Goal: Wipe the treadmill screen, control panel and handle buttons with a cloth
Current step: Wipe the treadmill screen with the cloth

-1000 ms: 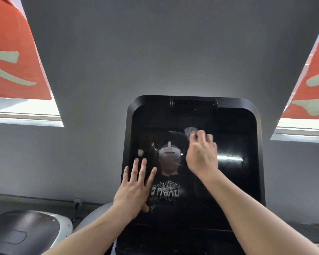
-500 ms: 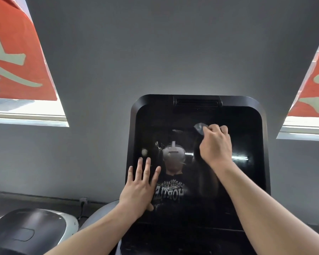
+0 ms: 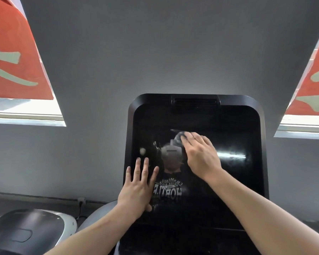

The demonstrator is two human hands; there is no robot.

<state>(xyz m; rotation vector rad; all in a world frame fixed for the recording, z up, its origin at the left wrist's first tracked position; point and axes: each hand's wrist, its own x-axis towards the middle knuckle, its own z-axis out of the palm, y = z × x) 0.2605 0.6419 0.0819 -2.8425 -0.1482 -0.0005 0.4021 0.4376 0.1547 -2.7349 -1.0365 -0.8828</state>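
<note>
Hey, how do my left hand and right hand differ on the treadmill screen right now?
The left hand lies flat with fingers spread, holding nothing; the right hand presses a grey cloth to the glass. The left hand sits at the treadmill screen's lower left edge; the right hand is higher, near the centre. Both touch the screen.

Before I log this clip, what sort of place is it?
Probably a gym or fitness room: a large glossy black treadmill screen fills the view, the grey-and-black shell of another machine sits lower left, and red banners hang over bright windows.
</note>
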